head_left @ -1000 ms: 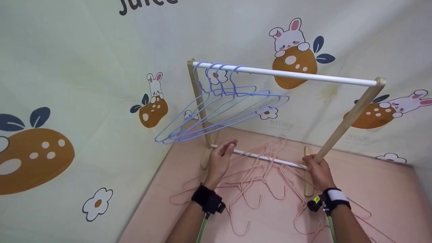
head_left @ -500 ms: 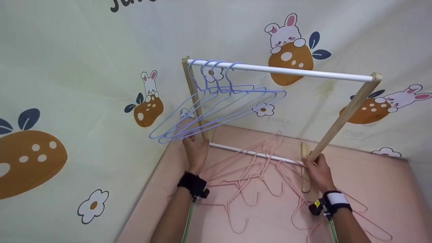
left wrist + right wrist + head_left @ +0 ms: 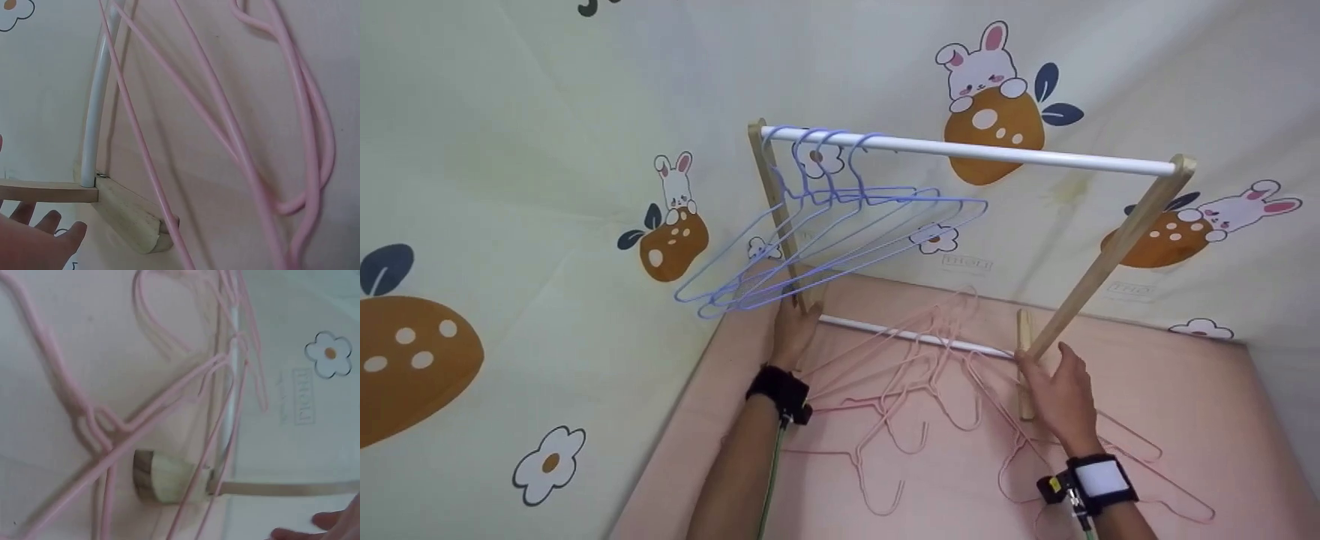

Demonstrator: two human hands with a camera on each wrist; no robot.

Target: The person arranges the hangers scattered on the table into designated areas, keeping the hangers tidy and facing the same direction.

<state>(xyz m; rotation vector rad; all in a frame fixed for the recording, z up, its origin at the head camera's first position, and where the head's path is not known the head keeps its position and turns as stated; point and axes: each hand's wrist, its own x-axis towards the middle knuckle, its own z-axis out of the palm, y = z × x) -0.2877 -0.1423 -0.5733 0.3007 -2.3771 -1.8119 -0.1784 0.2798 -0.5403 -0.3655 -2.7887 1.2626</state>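
Observation:
A clothes rack with wooden posts and a white top rail point(image 3: 1012, 154) stands before me. Several lavender wire hangers point(image 3: 877, 199) hang at the left end of the rail. My left hand point(image 3: 796, 330) holds the left post point(image 3: 50, 192) low down, thumb on its inner side and fingers on the outer; in the left wrist view the fingertips lie beside the wood. My right hand point(image 3: 1061, 394) is at the foot of the right post point(image 3: 1102, 270), its fingers loosely spread. In the right wrist view those fingers point(image 3: 323, 523) are apart from the post.
Several pink hangers point(image 3: 919, 386) lie tangled on the pink surface point(image 3: 960, 480), some of them across the rack's white lower bar point(image 3: 877, 330). Behind and to the left rises a pale backdrop point(image 3: 547, 150) printed with rabbits, fruit and flowers.
My left hand has moved left and taken hold of the left post. My right hand has loosened its fingers at the right post. The whole head view has shifted slightly.

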